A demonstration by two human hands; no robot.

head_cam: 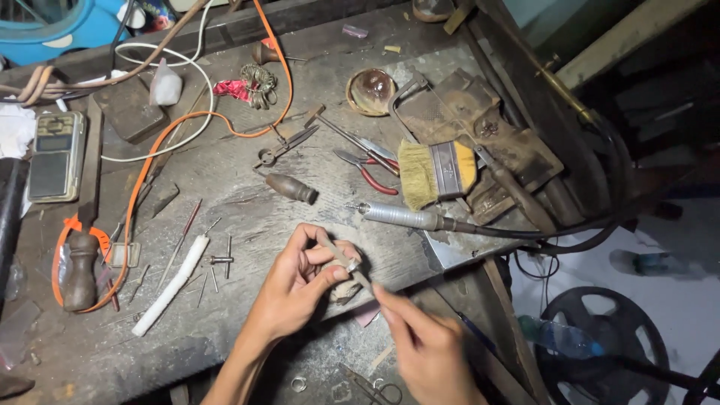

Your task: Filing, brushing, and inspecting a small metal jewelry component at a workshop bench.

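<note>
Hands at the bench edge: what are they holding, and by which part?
The left hand pinches a small metal piece at its fingertips; the right hand grips a thin tool by its lower end.

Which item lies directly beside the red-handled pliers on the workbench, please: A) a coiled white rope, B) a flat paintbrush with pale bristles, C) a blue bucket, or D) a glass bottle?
B: the flat paintbrush with pale bristles lies just right of the red-handled pliers on the workbench.

workbench (pixel 247 217) under everything, both hands at its front edge, left hand (pixel 300 281) beside right hand (pixel 427 349), rotary handpiece (pixel 401 216) just behind them, brush (pixel 435 172) behind that, pliers (pixel 371 171) left of brush, pocket scale (pixel 56 156) far left
</note>
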